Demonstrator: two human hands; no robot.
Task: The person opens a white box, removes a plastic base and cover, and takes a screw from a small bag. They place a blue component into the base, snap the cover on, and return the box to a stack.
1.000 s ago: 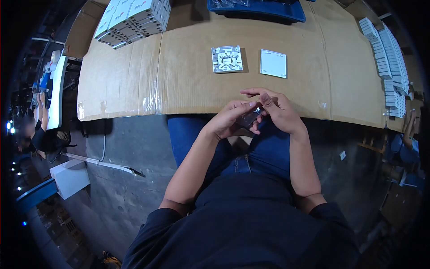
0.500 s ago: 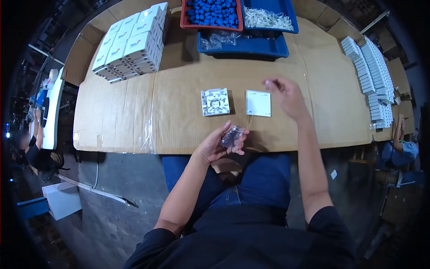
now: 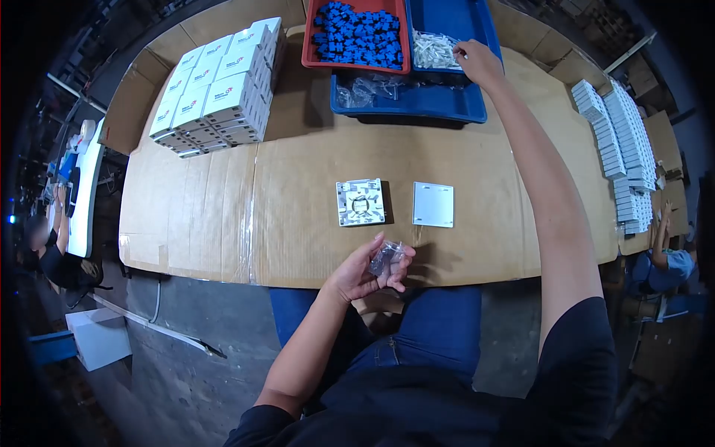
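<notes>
My left hand is closed around a small clear plastic bag, held just above the table's near edge. At the far side, my right hand reaches into a blue bin of small white plastic parts. Its fingers are pinched together at the right side of the pile; what is between them is too small to make out. Between my arms lie a square box with a grey camouflage pattern and, to its right, a flat white square panel.
A red bin holds blue plastic pieces. In front, a lower blue tray contains clear bags. White boxes are stacked at left, and rows of thin white boxes at right. Other people sit at both sides.
My right hand has moved forward from above the white panel to the bin of white parts. My left hand still holds the bag. The view has shifted, so the table appears lower.
</notes>
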